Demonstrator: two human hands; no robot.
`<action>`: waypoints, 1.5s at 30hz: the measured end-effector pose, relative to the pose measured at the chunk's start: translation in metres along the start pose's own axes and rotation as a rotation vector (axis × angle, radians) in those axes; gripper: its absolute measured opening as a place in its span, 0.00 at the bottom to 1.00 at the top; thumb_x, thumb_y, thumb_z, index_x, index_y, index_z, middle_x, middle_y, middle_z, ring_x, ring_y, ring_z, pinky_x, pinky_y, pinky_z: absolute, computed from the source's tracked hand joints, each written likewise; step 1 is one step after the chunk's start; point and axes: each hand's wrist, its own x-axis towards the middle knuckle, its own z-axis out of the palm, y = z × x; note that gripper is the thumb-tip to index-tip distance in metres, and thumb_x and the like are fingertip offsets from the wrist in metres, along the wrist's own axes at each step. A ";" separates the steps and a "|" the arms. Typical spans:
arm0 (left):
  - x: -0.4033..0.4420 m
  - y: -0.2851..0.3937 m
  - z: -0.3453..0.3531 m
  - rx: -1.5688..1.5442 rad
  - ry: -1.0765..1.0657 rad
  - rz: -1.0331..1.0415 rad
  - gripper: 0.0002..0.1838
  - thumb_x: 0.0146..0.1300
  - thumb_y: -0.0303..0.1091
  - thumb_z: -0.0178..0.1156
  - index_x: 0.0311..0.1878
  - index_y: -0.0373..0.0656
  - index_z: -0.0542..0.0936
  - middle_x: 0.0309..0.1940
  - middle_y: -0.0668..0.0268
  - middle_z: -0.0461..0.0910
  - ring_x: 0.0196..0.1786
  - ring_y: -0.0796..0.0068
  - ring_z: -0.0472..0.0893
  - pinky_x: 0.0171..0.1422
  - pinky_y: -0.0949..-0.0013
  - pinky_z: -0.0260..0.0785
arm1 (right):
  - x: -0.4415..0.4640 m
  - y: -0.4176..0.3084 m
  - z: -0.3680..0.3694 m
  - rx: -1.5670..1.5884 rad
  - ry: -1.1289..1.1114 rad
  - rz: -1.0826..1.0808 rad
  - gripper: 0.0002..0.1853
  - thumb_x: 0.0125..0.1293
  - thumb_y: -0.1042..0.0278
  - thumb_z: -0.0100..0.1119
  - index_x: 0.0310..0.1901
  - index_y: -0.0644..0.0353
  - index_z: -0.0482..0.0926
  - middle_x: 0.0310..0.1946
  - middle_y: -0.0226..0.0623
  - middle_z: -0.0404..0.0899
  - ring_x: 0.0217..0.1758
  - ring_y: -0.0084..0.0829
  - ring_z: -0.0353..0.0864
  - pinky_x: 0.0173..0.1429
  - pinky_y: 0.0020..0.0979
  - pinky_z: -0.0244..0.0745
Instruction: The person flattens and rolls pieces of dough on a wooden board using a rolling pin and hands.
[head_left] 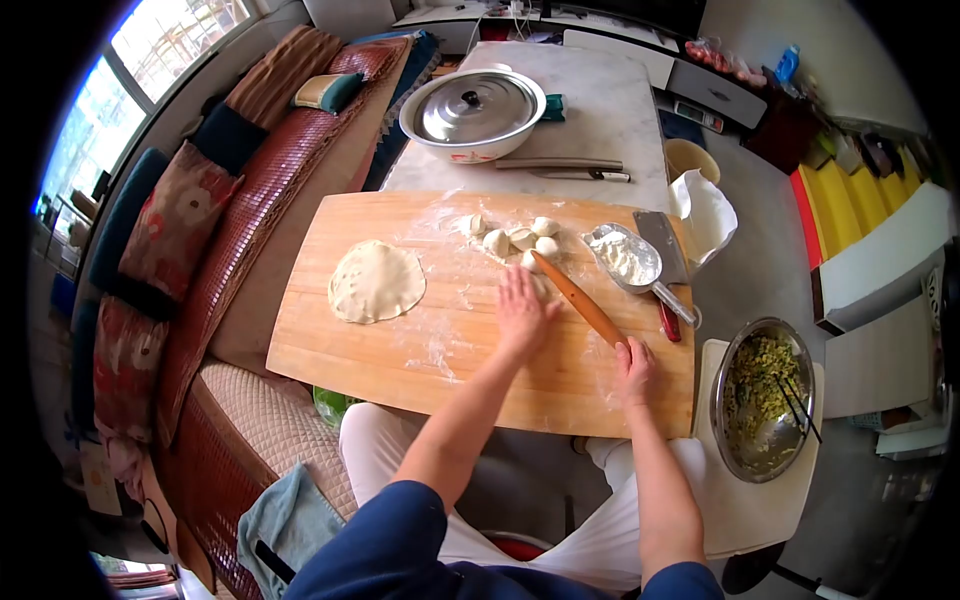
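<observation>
My right hand [635, 372] is closed round the lower end of a wooden rolling pin [580, 300], which slants up and left over the board. My left hand [525, 308] rests on the wooden board [400, 360] with its fingers stretched out, at the near edge of a cluster of dough balls [497, 241]. A bit of dough shows beside its fingers; whether they press on it I cannot tell. At the board's left lies a flat, round sheet of dough [377, 282], dimpled on its left side.
A metal scoop of flour [628, 258] and a broad-bladed cleaver [660, 246] lie at the board's right. Beyond stands a lidded basin [473, 110], with knives [560, 164] before it. A steel bowl of chopped filling [765, 400] with chopsticks sits at right.
</observation>
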 end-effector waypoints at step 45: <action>-0.022 -0.056 -0.069 -0.647 0.113 0.278 0.15 0.55 0.24 0.69 0.47 0.39 0.81 0.42 0.55 0.83 0.45 0.57 0.83 0.52 0.58 0.75 | 0.003 0.000 0.000 -0.017 0.066 -0.001 0.15 0.71 0.53 0.60 0.45 0.56 0.82 0.39 0.41 0.85 0.43 0.48 0.83 0.44 0.45 0.78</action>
